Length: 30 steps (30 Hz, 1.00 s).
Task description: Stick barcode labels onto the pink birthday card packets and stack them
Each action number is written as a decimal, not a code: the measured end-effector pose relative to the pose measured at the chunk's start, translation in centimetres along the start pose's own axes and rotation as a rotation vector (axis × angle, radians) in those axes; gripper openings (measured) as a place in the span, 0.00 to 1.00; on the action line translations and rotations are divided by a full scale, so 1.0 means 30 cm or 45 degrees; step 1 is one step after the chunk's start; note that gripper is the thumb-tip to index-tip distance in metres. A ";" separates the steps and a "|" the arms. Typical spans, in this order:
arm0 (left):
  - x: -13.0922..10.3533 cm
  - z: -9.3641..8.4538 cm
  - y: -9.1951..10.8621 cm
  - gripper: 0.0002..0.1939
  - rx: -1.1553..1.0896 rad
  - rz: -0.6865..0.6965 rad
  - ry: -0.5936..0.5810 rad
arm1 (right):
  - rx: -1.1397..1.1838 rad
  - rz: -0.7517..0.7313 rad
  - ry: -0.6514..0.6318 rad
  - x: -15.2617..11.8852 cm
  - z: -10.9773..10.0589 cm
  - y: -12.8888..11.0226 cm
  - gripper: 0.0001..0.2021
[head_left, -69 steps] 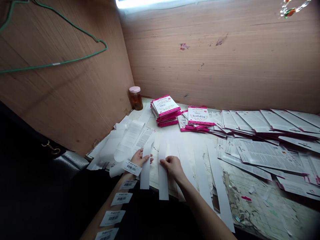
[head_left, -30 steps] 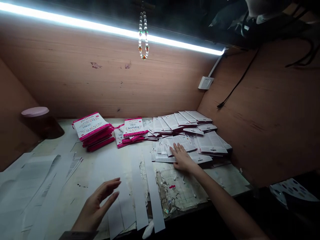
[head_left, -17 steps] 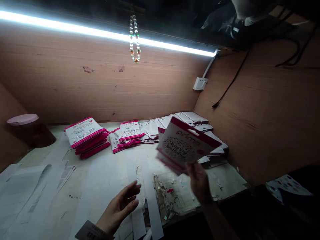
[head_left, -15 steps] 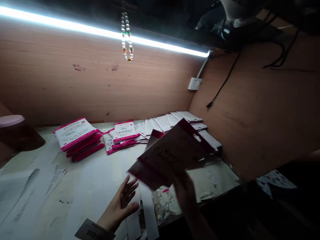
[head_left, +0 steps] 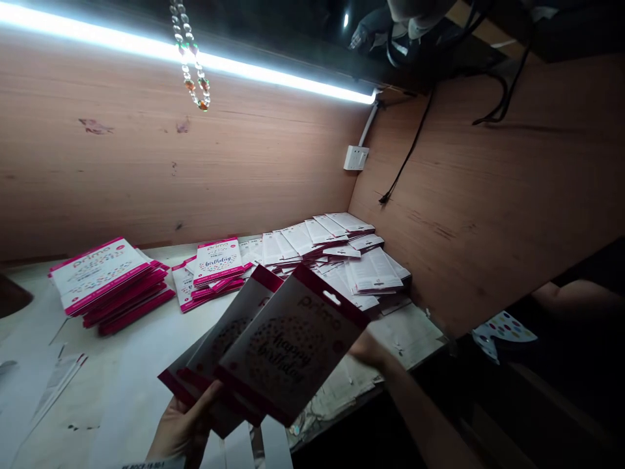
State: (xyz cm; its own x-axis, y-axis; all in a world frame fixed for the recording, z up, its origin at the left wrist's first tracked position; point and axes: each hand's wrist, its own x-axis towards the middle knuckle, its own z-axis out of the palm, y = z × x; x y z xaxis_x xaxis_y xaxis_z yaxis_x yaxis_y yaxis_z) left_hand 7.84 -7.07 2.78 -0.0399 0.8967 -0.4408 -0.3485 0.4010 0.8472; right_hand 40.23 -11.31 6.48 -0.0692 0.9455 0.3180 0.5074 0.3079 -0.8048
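My left hand (head_left: 185, 423) is closed on a fan of flat packets (head_left: 288, 352), thumb across the front near the lower left corner and fingers behind. At least three overlap in my grip, tilted and lifted above the table (head_left: 410, 329), white with magenta bands; the front one reads "prima" and "happy birthday". Each looks sealed on the sides I see, and I cannot tell what is inside. A barcode label (head_left: 152, 464) sits on my wrist just below that grip.

My right hand (head_left: 367, 350) is behind the fan's right edge, its fingers hidden, so I cannot tell whether it touches the packets or how wide it is.

Beyond my left grip and to its left stands a tall stack of packets (head_left: 102, 277), front faces up. Straight beyond the grip is a smaller pile (head_left: 218, 260), and beyond the fan, to the right, a spread of packets (head_left: 375, 270) lies text side up. White paper strips (head_left: 277, 444) lie just right of my left hand, under the fan. Well left of my grip, a dark container (head_left: 13, 296) is cut off by the view; its contents cannot be made out.
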 end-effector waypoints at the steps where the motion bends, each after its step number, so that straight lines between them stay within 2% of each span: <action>1: 0.001 -0.002 0.006 0.18 -0.006 -0.047 0.016 | -0.252 0.071 0.176 0.025 -0.079 0.063 0.24; 2: 0.001 -0.001 0.011 0.19 -0.026 -0.086 0.036 | -0.527 0.156 0.313 0.048 -0.149 0.123 0.22; 4: -0.005 0.010 0.014 0.23 -0.069 -0.133 0.053 | -0.891 0.235 0.368 0.075 -0.240 0.214 0.20; 6: -0.015 0.028 0.008 0.28 -0.098 -0.150 0.075 | -0.961 0.205 0.390 0.066 -0.240 0.246 0.18; 7: -0.020 0.036 0.003 0.29 -0.108 -0.154 0.084 | -0.892 0.173 0.408 0.045 -0.204 0.240 0.18; 9: -0.027 0.044 -0.013 0.29 -0.122 -0.165 0.068 | -0.665 0.113 0.367 -0.027 -0.082 0.201 0.19; 10: -0.028 0.043 -0.021 0.28 -0.120 -0.164 0.053 | -0.558 0.062 0.234 -0.075 -0.006 0.177 0.20; 11: -0.027 0.038 -0.029 0.28 -0.115 -0.159 0.028 | -0.499 -0.012 0.023 -0.128 0.072 0.155 0.24; 12: -0.024 0.030 -0.037 0.28 -0.111 -0.153 0.014 | -0.499 -0.108 -0.117 -0.181 0.146 0.139 0.30; 13: -0.020 0.020 -0.044 0.28 -0.112 -0.149 0.010 | -0.519 -0.195 -0.181 -0.233 0.212 0.130 0.35; 14: -0.015 0.010 -0.049 0.28 -0.116 -0.147 0.017 | -0.544 -0.267 -0.168 -0.279 0.268 0.127 0.34; 15: -0.011 0.001 -0.053 0.28 -0.119 -0.147 0.027 | -0.572 -0.324 -0.104 -0.319 0.311 0.130 0.30; 17: -0.006 -0.012 -0.056 0.28 -0.119 -0.150 0.022 | -0.613 -0.377 0.045 -0.378 0.357 0.141 0.15; 18: -0.006 -0.015 -0.054 0.28 -0.119 -0.149 0.017 | -0.634 -0.396 0.088 -0.399 0.357 0.145 0.09; 19: -0.006 -0.015 -0.052 0.27 -0.122 -0.150 0.013 | -0.654 -0.419 0.105 -0.414 0.342 0.145 0.09; 22: -0.015 -0.008 -0.044 0.27 -0.138 -0.140 0.017 | -0.639 -0.398 0.128 -0.432 0.224 0.119 0.19; 24: -0.022 -0.003 -0.049 0.29 -0.126 -0.109 -0.011 | -0.483 -0.170 0.253 -0.416 0.124 0.080 0.24; 26: -0.031 0.003 -0.067 0.29 -0.083 -0.066 -0.085 | -0.221 0.211 0.474 -0.369 0.058 0.035 0.26; 28: -0.042 0.011 -0.094 0.26 -0.007 -0.035 -0.188 | 0.041 0.488 0.739 -0.294 0.057 -0.002 0.26; 30: -0.054 0.022 -0.119 0.25 0.045 -0.012 -0.295 | 0.138 0.520 0.957 -0.213 0.118 -0.015 0.25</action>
State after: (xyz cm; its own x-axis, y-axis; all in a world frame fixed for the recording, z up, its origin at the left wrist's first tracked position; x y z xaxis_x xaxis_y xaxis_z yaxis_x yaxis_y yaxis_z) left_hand 9.78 -9.84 0.66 0.1806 0.9104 -0.3722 -0.3143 0.4120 0.8552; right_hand 37.40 -17.12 3.03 0.7074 0.6750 0.2095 0.2811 0.0033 -0.9597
